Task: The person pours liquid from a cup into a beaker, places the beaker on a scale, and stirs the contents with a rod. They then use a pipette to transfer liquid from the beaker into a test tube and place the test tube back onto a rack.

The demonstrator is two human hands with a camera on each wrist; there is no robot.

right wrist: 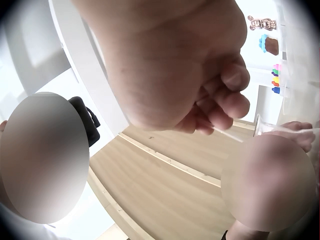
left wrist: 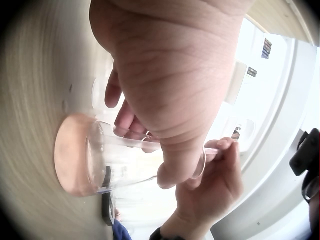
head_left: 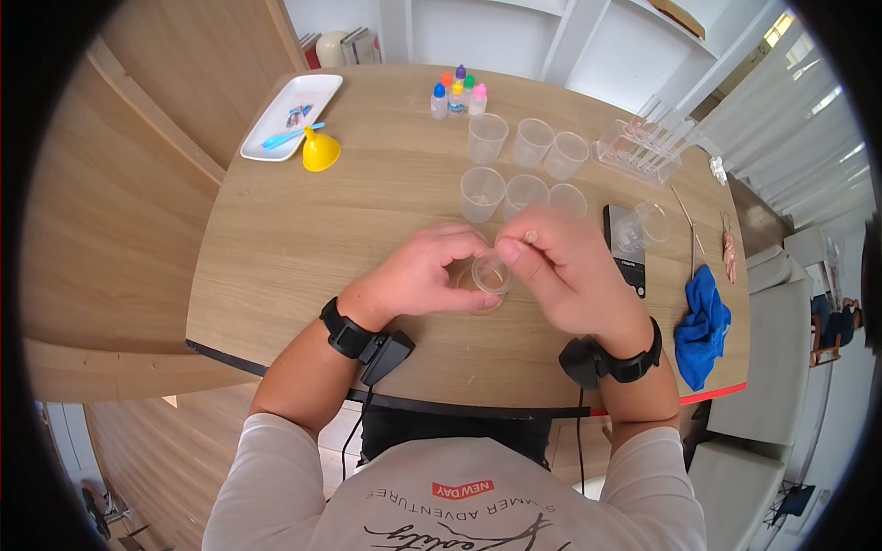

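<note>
A clear vessel [head_left: 491, 275] stands on the table near the person. Around its upper part curl the fingers and thumb of the left hand [head_left: 427, 273]. Peach-coloured contents [left wrist: 75, 155] show in its wide base in the left wrist view. Above the rim, the right hand [head_left: 574, 271] pinches a thin, pale rod [left wrist: 212, 150] between thumb and fingers, and the rod slants down into the vessel. In the right wrist view the rod [right wrist: 228, 134] leaves the curled fingers of the right hand [right wrist: 170, 65].
Several clear cups [head_left: 482, 193] stand beyond the hands, with small capped bottles [head_left: 457, 99] behind. To the right are a tube rack [head_left: 643, 151], a black scale [head_left: 628, 275] bearing a clear cup, and a blue cloth [head_left: 703, 326]. A yellow funnel [head_left: 320, 151] and white tray [head_left: 262, 124] are far left.
</note>
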